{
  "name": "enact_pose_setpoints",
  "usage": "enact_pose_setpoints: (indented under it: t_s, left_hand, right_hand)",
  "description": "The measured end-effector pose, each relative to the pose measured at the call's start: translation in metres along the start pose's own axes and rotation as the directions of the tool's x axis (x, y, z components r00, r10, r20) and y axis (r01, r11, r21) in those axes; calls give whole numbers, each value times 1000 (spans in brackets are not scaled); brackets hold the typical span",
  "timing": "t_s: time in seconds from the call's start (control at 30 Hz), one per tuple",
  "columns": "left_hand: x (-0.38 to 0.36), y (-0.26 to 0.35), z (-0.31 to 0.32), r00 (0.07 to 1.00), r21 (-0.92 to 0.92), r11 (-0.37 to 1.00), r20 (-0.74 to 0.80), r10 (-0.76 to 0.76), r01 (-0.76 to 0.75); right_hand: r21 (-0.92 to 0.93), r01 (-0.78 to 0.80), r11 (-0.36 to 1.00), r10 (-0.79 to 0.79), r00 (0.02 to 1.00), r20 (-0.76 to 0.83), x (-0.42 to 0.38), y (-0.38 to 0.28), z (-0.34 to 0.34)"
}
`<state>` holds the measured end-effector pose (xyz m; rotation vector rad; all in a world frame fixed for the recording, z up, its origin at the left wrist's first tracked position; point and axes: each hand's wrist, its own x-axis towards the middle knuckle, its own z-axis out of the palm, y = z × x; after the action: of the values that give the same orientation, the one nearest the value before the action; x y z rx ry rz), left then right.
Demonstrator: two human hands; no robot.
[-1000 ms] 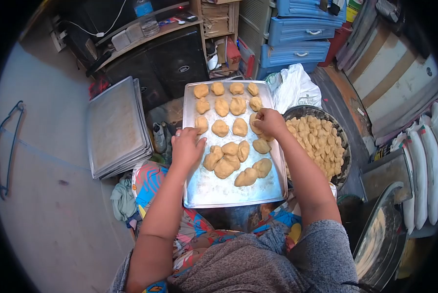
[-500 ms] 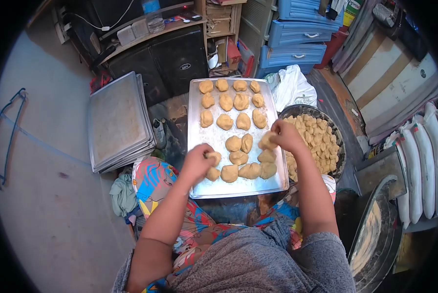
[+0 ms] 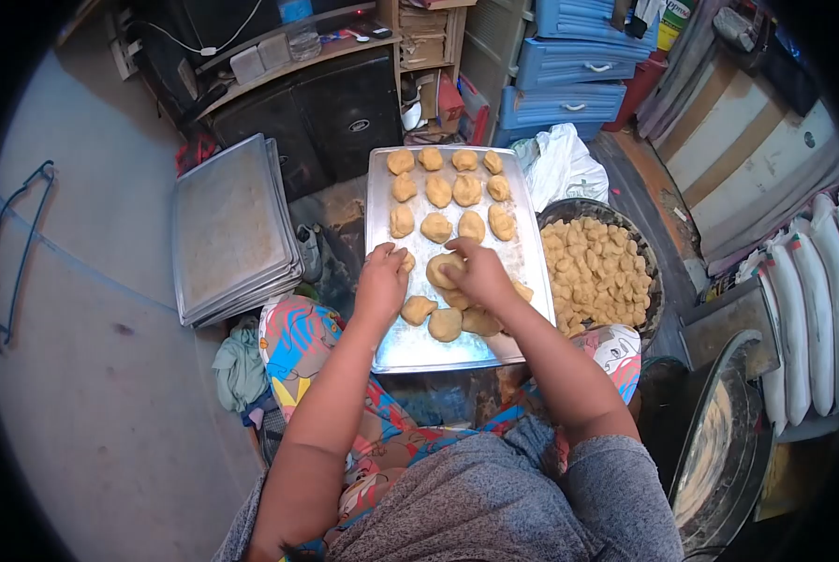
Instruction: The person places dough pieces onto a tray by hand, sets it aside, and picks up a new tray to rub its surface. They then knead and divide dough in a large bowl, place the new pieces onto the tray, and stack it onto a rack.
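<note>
A metal tray (image 3: 522, 351) lies before me, with rows of dough pieces (image 3: 466, 191) at its far end and a looser cluster nearer me. At the tray's left side my left hand (image 3: 383, 281) has its fingers curled over a dough piece (image 3: 407, 261), mostly hidden beneath them. Near the middle, my right hand (image 3: 478, 273) closes its thumb and fingers on a rounded dough piece (image 3: 444, 270). Several pieces, such as one at the near edge (image 3: 445, 324), lie below the hands; my right hand and forearm partly cover others.
A round tub (image 3: 652, 272) heaped with dough pieces stands right of the tray. Stacked metal trays (image 3: 232, 229) lean at the left. Blue drawers (image 3: 569, 103) and a white bag (image 3: 569, 169) are behind. Another large black basin (image 3: 747, 412) stands at the near right.
My right hand has moved left from the tray's right side to a dough piece near the middle. My left hand has moved slightly away from me, up the tray's left side.
</note>
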<state>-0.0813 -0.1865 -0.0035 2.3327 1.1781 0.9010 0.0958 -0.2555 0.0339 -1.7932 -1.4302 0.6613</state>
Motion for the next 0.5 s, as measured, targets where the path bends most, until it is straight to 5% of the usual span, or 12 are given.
enact_pose_setpoints:
  t_s: [0.1, 0.2, 0.23, 0.3, 0.33, 0.47, 0.5]
  left_hand:
    - [0, 20, -5, 997, 160, 986, -47, 53, -45]
    - [7, 37, 2, 948, 95, 945, 88, 305, -313]
    - [8, 37, 7, 948, 90, 946, 89, 304, -312]
    - [10, 39, 19, 911, 20, 939, 252, 327, -343]
    - [10, 42, 20, 933, 2, 956, 217, 287, -294]
    - [11, 43, 26, 964, 65, 980, 199, 174, -190]
    - [12, 45, 25, 963, 65, 979, 205, 175, -192]
  right_hand:
    - [58, 23, 998, -13, 984, -176, 10, 10, -22]
    - [-83, 47, 995, -61, 983, -172, 15, 22, -60]
    - [-87, 42, 995, -56, 984, -171, 14, 27, -61]
    - [-210, -125, 970, 146, 986, 86, 15, 47, -57]
    - [-167, -54, 984, 78, 987, 142, 13, 50, -51]
    - [-83, -85, 993, 94, 988, 119, 13, 54, -56]
    - [-88, -61, 994, 61, 998, -10, 13, 56, -60]
